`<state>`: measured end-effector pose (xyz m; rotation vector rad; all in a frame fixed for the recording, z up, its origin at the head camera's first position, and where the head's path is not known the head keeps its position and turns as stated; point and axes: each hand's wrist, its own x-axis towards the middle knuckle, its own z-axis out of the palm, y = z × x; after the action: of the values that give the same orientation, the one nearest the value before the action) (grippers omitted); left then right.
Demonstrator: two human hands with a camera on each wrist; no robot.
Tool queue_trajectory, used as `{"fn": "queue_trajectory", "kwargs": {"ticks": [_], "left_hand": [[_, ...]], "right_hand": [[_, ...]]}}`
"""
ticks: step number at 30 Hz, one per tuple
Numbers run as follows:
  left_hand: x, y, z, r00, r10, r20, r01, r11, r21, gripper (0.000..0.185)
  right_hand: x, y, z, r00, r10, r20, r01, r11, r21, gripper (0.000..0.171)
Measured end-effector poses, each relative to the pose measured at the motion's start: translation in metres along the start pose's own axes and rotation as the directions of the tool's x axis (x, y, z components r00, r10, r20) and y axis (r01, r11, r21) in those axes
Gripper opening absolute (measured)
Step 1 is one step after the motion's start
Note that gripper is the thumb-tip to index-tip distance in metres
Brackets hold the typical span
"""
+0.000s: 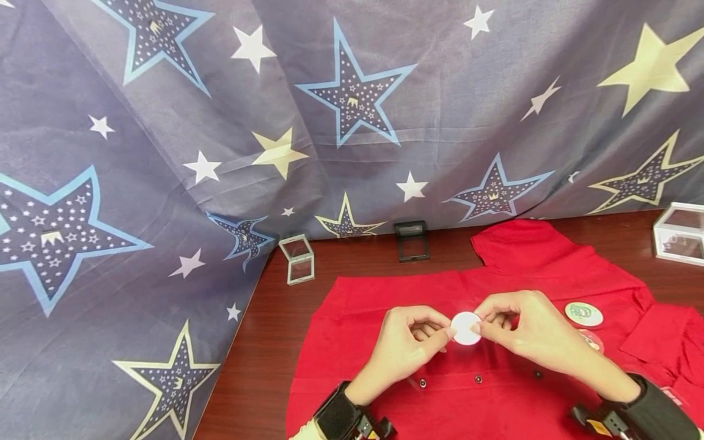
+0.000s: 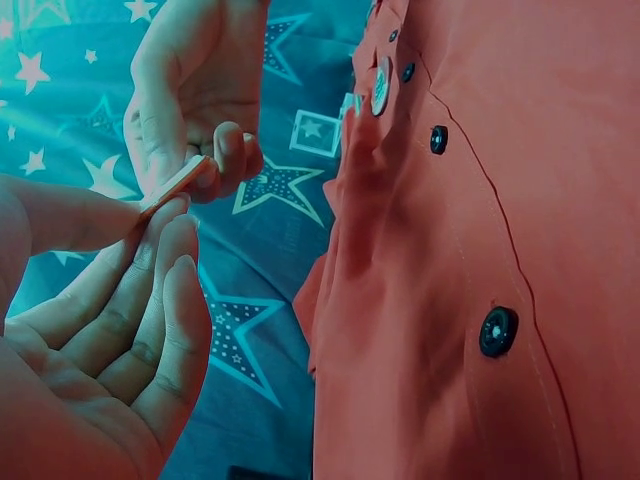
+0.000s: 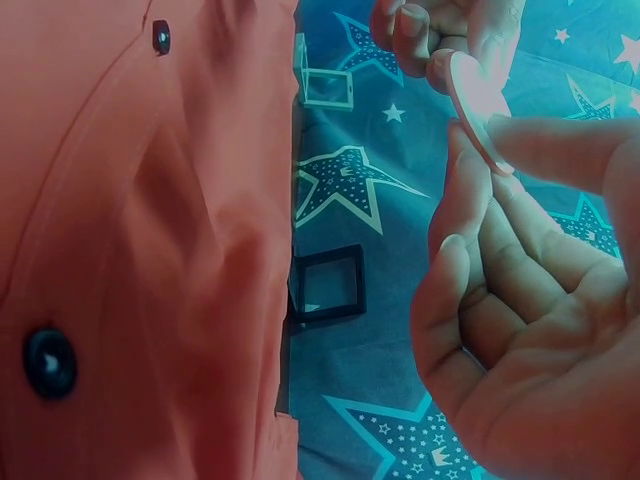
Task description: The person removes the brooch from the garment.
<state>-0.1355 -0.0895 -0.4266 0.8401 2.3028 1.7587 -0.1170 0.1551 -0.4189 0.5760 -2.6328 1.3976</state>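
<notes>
Between both hands, above the red shirt (image 1: 352, 342), is a thin round white badge (image 1: 466, 328). My left hand (image 1: 407, 343) pinches its left edge between thumb and index finger. The opposite edge is pinched by my right hand (image 1: 530, 324), thumb on the near face. In the right wrist view the badge (image 3: 472, 105) appears nearly edge-on. Two round badges lie on the shirt by the right forearm: one with a green picture (image 1: 584, 314), and a pinkish one (image 1: 591, 340) partly hidden by that arm. Dark buttons (image 1: 478, 379) run along the shirt front.
A white open frame case (image 1: 300, 269) stands at the back left of the brown table (image 1: 247, 360). A black one (image 1: 412, 241) is behind the shirt, and another white case (image 1: 679, 233) is at the far right. A star-patterned cloth (image 1: 308, 73) hangs behind and at the left.
</notes>
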Motion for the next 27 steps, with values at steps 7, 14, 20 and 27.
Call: {"fn": "queue_trajectory", "kwargs": {"ticks": [7, 14, 20, 27], "left_hand": [[0.0005, -0.001, -0.0003, 1.0, 0.001, 0.003, -0.001, 1.0, -0.008, 0.004], [0.0, -0.0019, -0.0006, 1.0, -0.014, 0.022, 0.014, 0.999, -0.041, 0.004], [-0.0009, -0.0024, -0.0019, 0.999, -0.006, 0.05, 0.009, 0.998, -0.059, 0.004], [-0.0015, -0.0016, -0.0034, 0.998, 0.0, 0.058, 0.003, 0.999, -0.053, 0.005]], "right_hand": [[-0.0001, 0.0003, 0.0004, 1.0, -0.006, -0.002, 0.006, 1.0, 0.003, 0.023], [-0.0013, 0.0013, 0.0009, 1.0, 0.001, 0.01, -0.001, 1.0, 0.024, 0.022], [-0.0033, 0.0022, 0.0011, 1.0, -0.015, 0.026, 0.013, 0.998, 0.063, 0.023], [-0.0041, 0.0025, 0.0023, 0.999, -0.045, 0.013, 0.044, 0.997, 0.064, 0.024]]}}
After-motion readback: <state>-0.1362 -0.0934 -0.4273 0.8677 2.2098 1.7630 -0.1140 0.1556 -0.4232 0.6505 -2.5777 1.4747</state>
